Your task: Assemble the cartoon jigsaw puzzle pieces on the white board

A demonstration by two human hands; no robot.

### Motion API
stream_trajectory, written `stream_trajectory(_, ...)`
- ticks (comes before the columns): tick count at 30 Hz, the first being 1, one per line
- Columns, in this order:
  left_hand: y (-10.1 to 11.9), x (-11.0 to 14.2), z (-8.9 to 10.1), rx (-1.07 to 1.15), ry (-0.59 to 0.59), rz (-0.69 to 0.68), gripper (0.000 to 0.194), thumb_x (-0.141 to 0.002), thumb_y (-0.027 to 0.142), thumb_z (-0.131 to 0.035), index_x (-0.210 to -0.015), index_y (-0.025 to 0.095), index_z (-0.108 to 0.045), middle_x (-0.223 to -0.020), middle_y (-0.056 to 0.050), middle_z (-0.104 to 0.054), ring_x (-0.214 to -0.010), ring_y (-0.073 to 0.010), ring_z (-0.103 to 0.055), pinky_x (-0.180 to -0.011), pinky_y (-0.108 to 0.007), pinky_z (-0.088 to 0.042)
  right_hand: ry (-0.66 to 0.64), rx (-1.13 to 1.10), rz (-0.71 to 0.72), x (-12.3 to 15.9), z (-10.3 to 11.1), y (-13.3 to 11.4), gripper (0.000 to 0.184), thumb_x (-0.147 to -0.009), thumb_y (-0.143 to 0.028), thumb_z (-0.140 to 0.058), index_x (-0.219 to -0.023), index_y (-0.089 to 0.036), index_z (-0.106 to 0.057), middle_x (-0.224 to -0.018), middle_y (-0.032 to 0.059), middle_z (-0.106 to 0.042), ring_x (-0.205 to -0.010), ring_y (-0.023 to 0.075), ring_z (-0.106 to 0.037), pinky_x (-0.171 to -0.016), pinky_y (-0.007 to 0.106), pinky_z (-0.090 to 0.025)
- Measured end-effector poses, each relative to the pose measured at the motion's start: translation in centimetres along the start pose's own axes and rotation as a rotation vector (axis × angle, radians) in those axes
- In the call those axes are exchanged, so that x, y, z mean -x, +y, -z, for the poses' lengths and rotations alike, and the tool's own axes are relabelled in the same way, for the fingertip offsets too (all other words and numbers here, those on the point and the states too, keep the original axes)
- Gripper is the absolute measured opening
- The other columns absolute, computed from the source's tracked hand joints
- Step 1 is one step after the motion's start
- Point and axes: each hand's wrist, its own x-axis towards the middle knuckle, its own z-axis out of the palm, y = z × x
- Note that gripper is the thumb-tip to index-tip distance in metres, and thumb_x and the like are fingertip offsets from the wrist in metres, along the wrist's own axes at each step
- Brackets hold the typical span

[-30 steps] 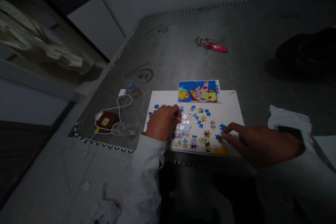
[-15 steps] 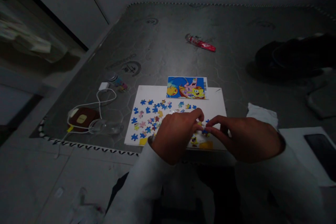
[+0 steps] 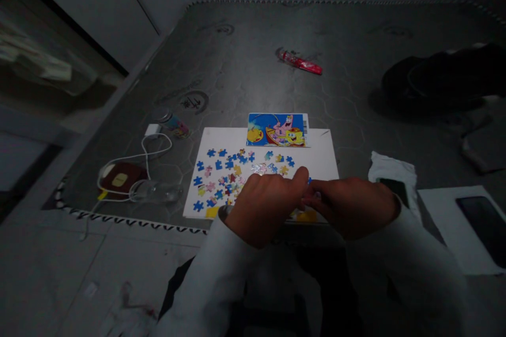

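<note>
My left sleeve [image 3: 201, 279], pale grey-white in the dim light, is long and loose; its left cuff [image 3: 228, 234] ends at the wrist, with a narrow dark gap at the opening; my right sleeve [image 3: 415, 274], of similar pale cloth, is broad, its folds softened by blur, and likewise reaches the wrist; my left hand [image 3: 263, 205] is bare, with a rounded thumb [image 3: 301, 180]; my right hand [image 3: 353, 205] is also bare, its fingers partly in shadow; between the sleeves lies dark legwear [image 3: 334, 284], nearly black, its fabric too dim to make out.
</note>
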Motion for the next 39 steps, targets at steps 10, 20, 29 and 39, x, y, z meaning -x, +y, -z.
stream_trajectory(10,-1.1,-0.8,-0.2,0.066,-0.174,0.011,0.029,-0.101,0.045,-0.088,-0.119,0.023,-0.081,-0.134,-0.009,-0.082,-0.113,-0.0328,-0.083,-0.084,-0.038,-0.058,0.102,0.033,-0.049,-2.3,-1.5,-0.8,0.043,-0.113,-0.049,-0.049,-0.129,-0.031,-0.085,-0.135,0.0151,-0.086,-0.127,0.0429,-0.080,-0.098,0.057,-0.061)
stream_trajectory(20,-1.5,-1.0,-1.2,0.147,-0.195,0.050,0.037,-0.100,0.048,-0.090,-0.120,0.020,-0.079,-0.127,-0.011,-0.086,-0.117,-0.0331,-0.083,-0.090,-0.040,-0.061,0.088,0.031,-0.088,-2.7,-1.4,-2.0,0.046,-0.110,-0.052,-0.052,-0.132,-0.030,-0.087,-0.133,0.0183,-0.085,-0.128,0.0407,-0.080,-0.101,0.054,-0.060)
stream_trajectory(29,-1.1,-1.0,-0.8,0.129,-0.211,0.054,0.039,-0.101,0.048,-0.089,-0.125,0.018,-0.079,-0.132,-0.012,-0.085,-0.122,-0.0351,-0.083,-0.090,-0.041,-0.062,0.051,0.079,-0.110,-2.9,-1.4,-1.7,0.045,-0.112,-0.053,-0.054,-0.136,-0.031,-0.086,-0.138,0.0177,-0.084,-0.132,0.0393,-0.078,-0.104,0.053,-0.059)
stream_trajectory(39,-0.9,-1.0,-0.7,0.114,-0.216,0.053,0.041,-0.102,0.048,-0.087,-0.128,0.017,-0.079,-0.133,-0.013,-0.085,-0.123,-0.0364,-0.083,-0.092,-0.042,-0.063,0.038,0.023,-0.133,-3.3,-1.3,-1.7,0.043,-0.110,-0.057,-0.059,-0.128,-0.029,-0.087,-0.139,0.0182,-0.084,-0.132,0.0403,-0.078,-0.105,0.055,-0.059)
